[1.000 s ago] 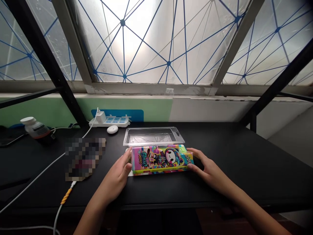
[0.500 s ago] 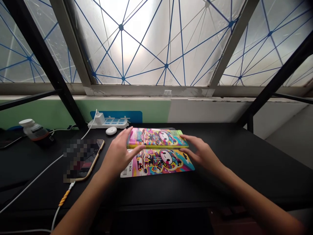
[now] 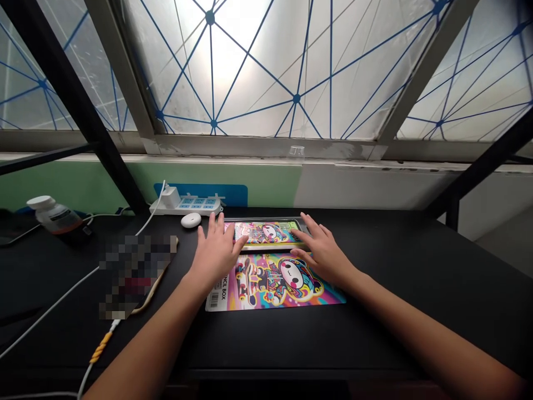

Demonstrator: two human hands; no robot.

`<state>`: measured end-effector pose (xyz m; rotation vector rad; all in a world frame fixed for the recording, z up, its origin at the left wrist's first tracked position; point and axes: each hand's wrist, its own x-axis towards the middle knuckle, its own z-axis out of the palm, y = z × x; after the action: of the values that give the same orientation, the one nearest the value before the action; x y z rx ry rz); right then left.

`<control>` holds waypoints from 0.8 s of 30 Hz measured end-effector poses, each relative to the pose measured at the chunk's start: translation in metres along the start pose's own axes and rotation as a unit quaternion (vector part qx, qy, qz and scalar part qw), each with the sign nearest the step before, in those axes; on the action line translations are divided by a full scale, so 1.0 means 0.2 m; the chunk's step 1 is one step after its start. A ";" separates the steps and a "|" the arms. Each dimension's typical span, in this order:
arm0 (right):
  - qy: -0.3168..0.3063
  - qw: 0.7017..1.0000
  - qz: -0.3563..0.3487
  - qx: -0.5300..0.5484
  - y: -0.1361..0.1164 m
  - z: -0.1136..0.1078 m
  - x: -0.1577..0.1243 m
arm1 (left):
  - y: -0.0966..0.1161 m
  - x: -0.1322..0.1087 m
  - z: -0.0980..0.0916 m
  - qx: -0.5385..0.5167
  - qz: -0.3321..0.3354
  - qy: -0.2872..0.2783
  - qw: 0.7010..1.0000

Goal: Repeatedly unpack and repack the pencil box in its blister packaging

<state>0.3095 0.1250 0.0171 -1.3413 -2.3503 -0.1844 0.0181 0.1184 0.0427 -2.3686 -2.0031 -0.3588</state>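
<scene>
A colourful pencil box (image 3: 268, 233) with a cartoon character lies flat at the back of the desk. It appears to sit inside a shallow grey-rimmed tray (image 3: 278, 219). My left hand (image 3: 217, 244) rests over the box's left end, fingers spread. Over the right end is my right hand (image 3: 323, 249), its fingers also apart, the fingertips at the box's edge. In front of the box, a matching printed card (image 3: 278, 280) with a barcode and "PENCIL BOX" lettering lies flat; the right hand covers part of its upper right corner.
Left of the hands lies a phone (image 3: 144, 303), partly blurred out, with a charging cable (image 3: 100, 349). A white power strip (image 3: 187, 206), a round white case (image 3: 191, 220) and a tipped bottle (image 3: 56, 218) are farther back. Black frame bars (image 3: 77, 105) slant up on both sides.
The pencil box has gone from raised between both hands to lying flat within the grey rim. My fingers have loosened and spread. The view has shifted slightly.
</scene>
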 end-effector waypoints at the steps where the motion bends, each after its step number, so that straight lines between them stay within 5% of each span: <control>1: 0.016 1.000 -0.022 0.004 -0.03 -0.01 0.00 | 0.03 0.02 -0.01 -0.002 0.014 0.002 1.000; 4: 0.032 0.992 -0.107 0.060 -0.14 -0.05 -0.02 | 0.11 0.10 -0.02 -0.051 0.066 -0.033 0.996; 7: -0.034 0.979 -0.154 0.133 -0.25 -0.06 -0.05 | 0.16 0.18 0.03 -0.089 0.082 -0.069 0.990; 14: -0.182 0.971 -0.071 0.141 -0.28 -0.05 -0.07 | 0.08 0.27 0.13 -0.053 0.066 -0.034 0.996; 24: -0.093 0.992 0.060 0.055 -0.22 0.02 -0.06 | 0.03 0.25 0.10 -0.050 0.057 -0.043 0.996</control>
<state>0.2760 0.0933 0.0135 -1.4960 -2.3803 0.1083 0.0354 0.1694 0.0339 -2.5880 -1.9164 -0.3664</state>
